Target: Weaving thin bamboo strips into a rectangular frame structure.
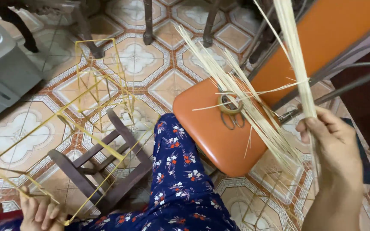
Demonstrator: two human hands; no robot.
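Left fingers: I see my left hand [39, 212] at the bottom edge, fingers [44, 210] curled and pinching a corner of the open box frame of thin yellow sticks [71, 124].
Right fingers: my right hand [332, 145] is raised, fingers [320, 128] pressed together around a bundle of pale straw strips [296, 55] rising past the top edge.
Frame: it stretches away from my left hand, over a dark wooden stool [108, 171] on the patterned tile floor [18, 132].
Lap: blue flowered cloth [178, 184] lies between my hands.
Chair: an orange padded chair seat [206, 128] just beyond carries a fan of loose pale strips [245, 102], a tape roll [230, 102] and scissors [232, 121].
Far left: a grey appliance [1, 64].
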